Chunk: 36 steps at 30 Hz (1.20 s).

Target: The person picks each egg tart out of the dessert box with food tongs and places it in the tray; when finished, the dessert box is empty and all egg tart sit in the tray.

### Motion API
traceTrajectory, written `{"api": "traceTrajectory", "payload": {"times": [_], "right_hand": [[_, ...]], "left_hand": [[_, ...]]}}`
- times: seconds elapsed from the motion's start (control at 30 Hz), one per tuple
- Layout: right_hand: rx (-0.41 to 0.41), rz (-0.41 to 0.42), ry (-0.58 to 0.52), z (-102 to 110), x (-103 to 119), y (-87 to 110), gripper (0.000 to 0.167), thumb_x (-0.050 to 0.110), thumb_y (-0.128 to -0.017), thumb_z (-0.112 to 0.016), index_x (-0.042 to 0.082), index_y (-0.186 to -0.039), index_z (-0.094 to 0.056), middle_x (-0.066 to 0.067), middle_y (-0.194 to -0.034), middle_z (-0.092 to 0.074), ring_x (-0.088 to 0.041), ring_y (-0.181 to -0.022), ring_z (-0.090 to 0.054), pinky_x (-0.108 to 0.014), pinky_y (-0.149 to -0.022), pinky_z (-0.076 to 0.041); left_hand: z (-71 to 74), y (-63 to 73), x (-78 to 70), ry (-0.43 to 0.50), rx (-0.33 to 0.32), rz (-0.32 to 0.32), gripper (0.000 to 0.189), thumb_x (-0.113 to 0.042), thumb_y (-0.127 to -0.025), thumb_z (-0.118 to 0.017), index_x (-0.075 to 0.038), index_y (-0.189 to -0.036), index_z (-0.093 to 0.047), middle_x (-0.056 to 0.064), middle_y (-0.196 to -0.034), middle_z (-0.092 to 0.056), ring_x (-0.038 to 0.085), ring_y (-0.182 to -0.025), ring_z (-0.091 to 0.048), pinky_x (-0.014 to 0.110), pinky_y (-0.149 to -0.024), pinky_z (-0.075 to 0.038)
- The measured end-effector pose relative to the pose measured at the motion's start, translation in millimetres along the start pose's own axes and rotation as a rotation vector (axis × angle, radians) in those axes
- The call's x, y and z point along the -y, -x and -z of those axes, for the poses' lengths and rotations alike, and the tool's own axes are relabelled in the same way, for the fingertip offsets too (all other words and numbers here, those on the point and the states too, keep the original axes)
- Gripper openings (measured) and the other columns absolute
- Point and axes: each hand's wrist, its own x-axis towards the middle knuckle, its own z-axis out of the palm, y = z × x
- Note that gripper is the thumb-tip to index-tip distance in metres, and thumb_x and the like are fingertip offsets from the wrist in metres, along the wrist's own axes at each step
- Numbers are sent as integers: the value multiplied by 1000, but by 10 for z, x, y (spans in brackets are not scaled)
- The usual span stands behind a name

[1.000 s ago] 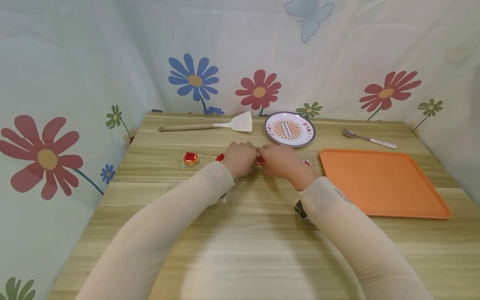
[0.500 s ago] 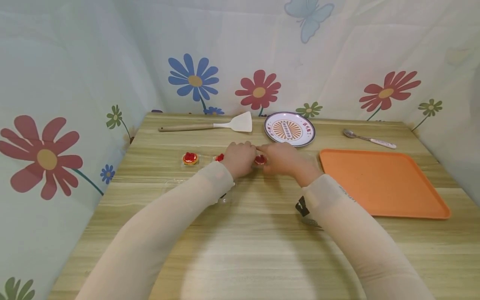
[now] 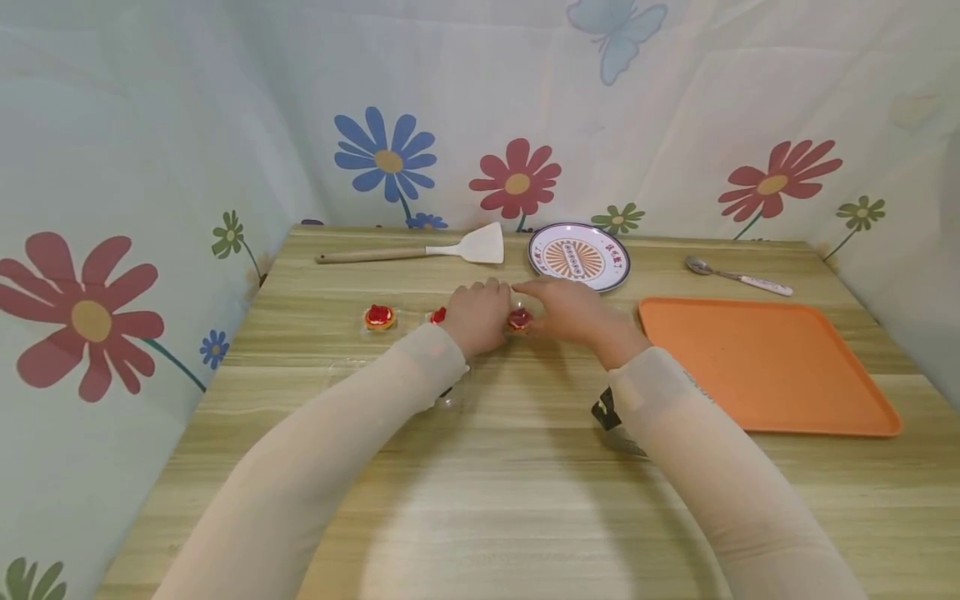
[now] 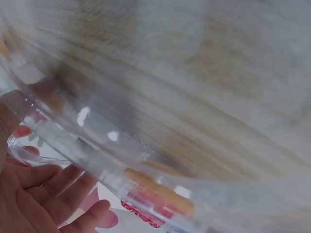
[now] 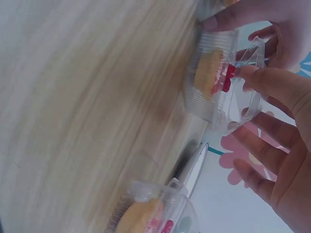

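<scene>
A small red-topped tart (image 3: 519, 320) sits in a clear plastic box (image 5: 214, 104) between both hands. The lid (image 5: 255, 99) stands tilted up from the box's base. My left hand (image 3: 478, 318) grips the box's left end, thumb on the near side and fingers behind it in the right wrist view. My right hand (image 3: 573, 317) has its thumb and fingers around the lid's edge, the thumb beside the red topping. Another boxed tart (image 5: 138, 216) is beyond it in the right wrist view. Further left lie two tarts, one at the far left (image 3: 380, 317) and one (image 3: 437, 317) partly behind my left hand.
A white spatula (image 3: 480, 246) and a round patterned plate (image 3: 577, 258) lie along the back. To the right are an orange tray (image 3: 765, 367) and a spoon (image 3: 738, 277). Clear plastic (image 3: 450, 400) lies under my left forearm, a dark-ended object (image 3: 606, 410) under the right.
My right hand has shifted slightly back and to the right, its thumb and forefinger wider apart, exposing more of the tart. My left hand has stayed in place.
</scene>
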Motion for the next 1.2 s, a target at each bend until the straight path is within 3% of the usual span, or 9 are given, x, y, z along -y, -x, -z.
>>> {"api": "traceTrajectory", "payload": {"times": [0.2, 0.3, 0.47, 0.63, 0.77, 0.9, 1.03, 1.2], "right_hand": [[-35, -31, 5, 57, -22, 21, 58, 21, -90, -71, 10, -144, -53, -15, -143, -53, -34, -130, -51, -51, -107, -40], [-44, -46, -27, 98, -41, 52, 58, 24, -91, -70, 11, -144, -53, -15, -141, -55, -33, -124, -54, -51, -104, -43], [-53, -48, -130, 213, -43, 122, 60, 25, -90, -71, 11, -145, -52, -12, -136, -59, -30, -114, -58, -48, -100, -46], [-39, -44, -271, 316, -46, 207, 61, 27, -92, -70, 11, -146, -49, -12, -140, -56, -33, -120, -59, -49, -102, -46], [-33, -53, -418, 366, -71, 295, 59, 30, -95, -67, 13, -148, -48, -13, -142, -54, -35, -122, -57, -50, -102, -46], [-64, -40, -510, 394, -82, 357, 46, 27, -99, -62, 11, -142, -55, -14, -135, -59, -32, -115, -62, -49, -103, -45], [-91, -25, -542, 399, -73, 393, 26, 22, -101, -59, 6, -120, -66, -14, -116, -68, -29, -101, -67, -46, -97, -48], [-74, -63, -542, 359, -47, 438, 13, 18, -101, -59, 8, -105, -65, -8, -99, -71, -25, -90, -65, -41, -88, -49]], "left_hand": [[53, 19, 9, 47, 23, 13, 94, -45, -78, -80, 2, -149, -37, 14, -131, -56, 30, -111, -60, 47, -91, -50], [84, 30, 31, 109, 11, 15, 100, -54, -79, -76, -4, -153, -32, 14, -139, -53, 31, -119, -57, 51, -99, -45], [253, 89, 65, 191, -129, -31, 74, -40, -86, -76, -15, -148, -44, 10, -141, -53, 29, -126, -53, 53, -112, -33], [486, 238, 52, 192, -264, -118, 47, -26, -90, -75, -16, -133, -60, 4, -128, -60, 22, -122, -56, 45, -117, -27], [574, 306, 45, 171, -341, -166, 30, -23, -95, -69, -15, -124, -66, 2, -117, -65, 20, -112, -61, 40, -112, -38], [627, 344, 44, 212, -386, -157, 25, -23, -98, -64, -15, -122, -68, 2, -116, -67, 20, -104, -64, 36, -97, -52], [659, 373, 48, 366, -334, -131, 19, -22, -99, -63, -14, -114, -70, 0, -108, -69, 16, -95, -64, 32, -89, -54], [652, 412, 43, 593, -136, -91, 17, -18, -97, -66, -10, -111, -69, 2, -102, -70, 15, -92, -64, 31, -85, -53]]}}
